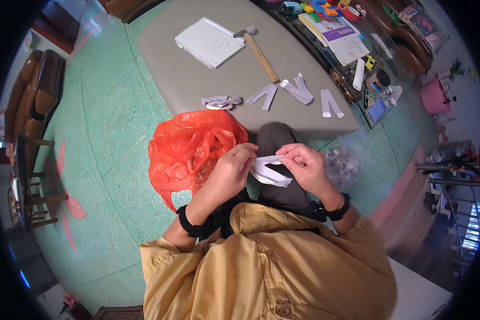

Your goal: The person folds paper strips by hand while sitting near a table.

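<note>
Between my two hands, above my knee, is a folded white strip [270,176], perhaps paper or cloth, bent into a V. My left hand [235,166] pinches its left, folded end. With thumb and forefinger, my right hand [302,164] grips the tip of its upper arm, while the lower arm hangs loose. A red plastic bag [184,148] sits beside my left hand; what it holds is hidden. Beyond my hands, three similar V-shaped strips [297,90] lie on a grey padded bench [156,44]. A small bunch of strips [221,102] rests near its front edge.
A hammer [262,58] with a wooden handle lies on the bench, its head touching a flat white packet [211,42]. Right of the bench, a glass table [344,78] carries booklets, toy bricks, a jar and a phone [376,111]. A clear plastic bag [342,166] stands on the floor.
</note>
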`<control>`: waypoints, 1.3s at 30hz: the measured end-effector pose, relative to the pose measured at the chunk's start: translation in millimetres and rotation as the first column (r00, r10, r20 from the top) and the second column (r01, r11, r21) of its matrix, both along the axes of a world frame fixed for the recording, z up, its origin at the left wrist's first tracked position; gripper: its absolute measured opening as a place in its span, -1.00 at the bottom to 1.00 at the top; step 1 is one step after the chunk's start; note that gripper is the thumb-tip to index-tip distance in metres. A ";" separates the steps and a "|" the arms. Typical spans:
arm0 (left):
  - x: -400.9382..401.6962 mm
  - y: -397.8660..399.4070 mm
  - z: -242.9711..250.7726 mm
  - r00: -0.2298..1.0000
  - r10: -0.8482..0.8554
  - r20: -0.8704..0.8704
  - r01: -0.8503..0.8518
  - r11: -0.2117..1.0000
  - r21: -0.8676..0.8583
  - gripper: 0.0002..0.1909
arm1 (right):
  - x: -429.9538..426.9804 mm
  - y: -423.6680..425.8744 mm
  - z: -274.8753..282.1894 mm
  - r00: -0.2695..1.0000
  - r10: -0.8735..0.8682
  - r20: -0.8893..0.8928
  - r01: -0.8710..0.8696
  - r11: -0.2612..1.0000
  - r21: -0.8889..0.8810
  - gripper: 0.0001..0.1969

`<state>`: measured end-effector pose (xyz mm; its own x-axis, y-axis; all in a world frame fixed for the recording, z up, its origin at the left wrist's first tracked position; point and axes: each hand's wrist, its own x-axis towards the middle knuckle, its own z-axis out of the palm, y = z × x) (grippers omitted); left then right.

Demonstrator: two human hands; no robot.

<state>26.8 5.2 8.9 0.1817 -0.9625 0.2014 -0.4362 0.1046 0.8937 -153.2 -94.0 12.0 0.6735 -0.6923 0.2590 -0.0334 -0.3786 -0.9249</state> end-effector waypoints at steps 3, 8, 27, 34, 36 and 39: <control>3.1 1.2 0.3 0.993 -0.017 -0.113 0.025 0.997 0.070 -0.97 | -1.7 3.9 8.9 1.000 -0.008 -0.027 0.008 1.000 -0.009 -0.88; 2.9 4.1 3.3 0.992 -0.089 -0.090 0.096 0.992 0.081 -0.96 | -4.1 10.6 9.7 0.998 -0.029 -0.047 0.028 0.999 -0.019 -0.87; -11.7 -2.8 -5.6 0.987 -0.069 -0.142 0.088 0.987 0.132 -0.88 | -7.0 22.5 -1.2 0.965 -0.145 -0.220 0.177 0.975 0.135 -0.87; -18.7 -9.1 -5.6 0.997 -0.060 -0.044 0.065 0.991 0.113 -0.89 | -4.5 20.9 -5.5 0.961 -0.176 -0.213 0.216 0.959 0.186 -0.86; -17.6 -9.8 -11.2 0.995 -0.090 -0.040 0.093 0.991 0.100 -0.90 | -4.5 22.0 -15.2 0.965 -0.181 -0.188 0.221 0.950 0.218 -0.86; -15.7 -12.0 -14.1 0.989 -0.121 -0.079 0.129 0.986 0.105 -0.91 | -6.1 18.9 -21.7 0.969 -0.164 -0.183 0.210 0.940 0.268 -0.86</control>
<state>11.1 -6.8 -5.2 0.0688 -0.9941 0.0838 -0.3598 0.0537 0.9315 -159.3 -75.1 -9.7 0.5410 -0.8386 -0.0638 -0.2305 -0.0749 -0.9702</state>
